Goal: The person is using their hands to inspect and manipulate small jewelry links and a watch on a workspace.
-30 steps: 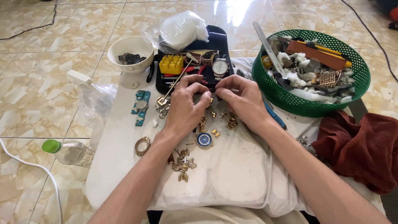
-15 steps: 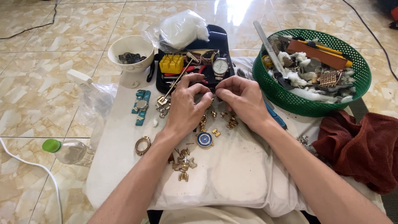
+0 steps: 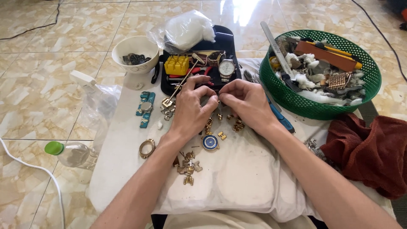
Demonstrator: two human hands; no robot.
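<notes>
My left hand (image 3: 191, 108) and my right hand (image 3: 246, 101) meet fingertip to fingertip over a white cloth (image 3: 237, 178), pinching a small part that the fingers hide. Below them lie a round blue watch dial (image 3: 210, 142), loose gold band links (image 3: 188, 167) and a gold watch case ring (image 3: 146, 148). Just beyond my fingers a black tray (image 3: 227, 38) holds a silver wristwatch (image 3: 227, 68), a yellow block (image 3: 176, 64) and a small hammer (image 3: 180, 87).
A green basket (image 3: 316, 108) of tools and scraps stands at the right, a dark red towel (image 3: 369, 152) below it. A white bowl (image 3: 135, 53), a teal watch holder (image 3: 145, 109), a plastic bottle (image 3: 72, 153) and a white cable (image 3: 34, 169) lie at the left.
Both hands stay pinched together at the same spot, with only slight finger movement.
</notes>
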